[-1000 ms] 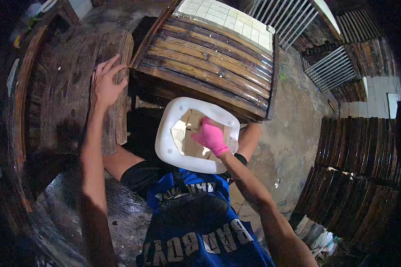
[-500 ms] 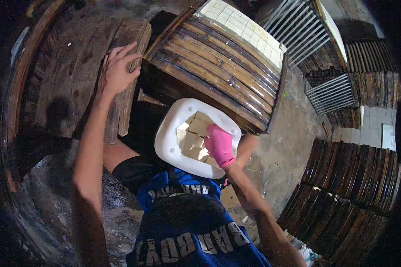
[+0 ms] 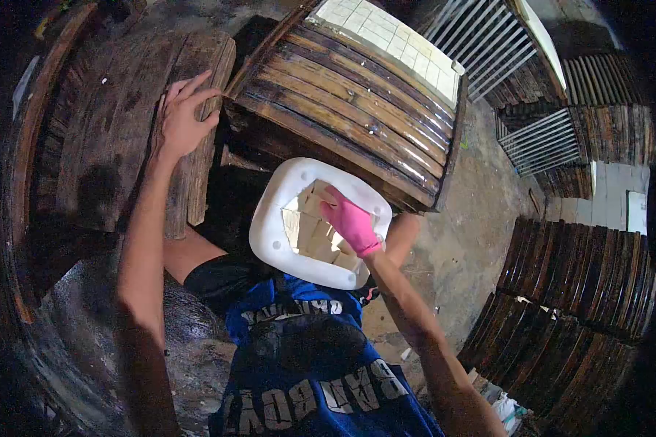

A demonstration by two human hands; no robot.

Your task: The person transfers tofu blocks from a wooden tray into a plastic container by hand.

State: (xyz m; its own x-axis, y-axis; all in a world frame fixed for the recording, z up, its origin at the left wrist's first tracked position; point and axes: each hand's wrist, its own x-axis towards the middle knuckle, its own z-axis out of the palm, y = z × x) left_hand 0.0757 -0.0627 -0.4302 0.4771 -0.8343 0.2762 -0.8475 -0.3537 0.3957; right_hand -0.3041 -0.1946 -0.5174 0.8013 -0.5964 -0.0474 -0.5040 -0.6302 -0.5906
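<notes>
My right hand [image 3: 350,221], in a pink glove, reaches into the cut-out opening of a white plastic container [image 3: 270,211] between my legs. Its fingers are curled together, and what they hold, if anything, is hidden. Pale cream flat-sided blocks [image 3: 310,229] lie inside the container, below and beside the glove. My left hand [image 3: 184,124] is bare and rests at the edge of a dark wooden board stack [image 3: 124,131], fingers spread. Just ahead stands a wet slatted wooden tray [image 3: 350,109], with rows of white square pieces [image 3: 393,40] along its far side.
Metal-barred racks [image 3: 481,44] stand beyond the tray at the upper right. Stacks of dark slatted wood [image 3: 576,277] fill the right side. A wet concrete floor [image 3: 459,218] runs between them and me. A white bag [image 3: 506,411] lies at the lower right.
My right hand has moved slightly up and left over the container's opening, uncovering more of the blocks. My left hand stays on the board. The view has shifted a little.
</notes>
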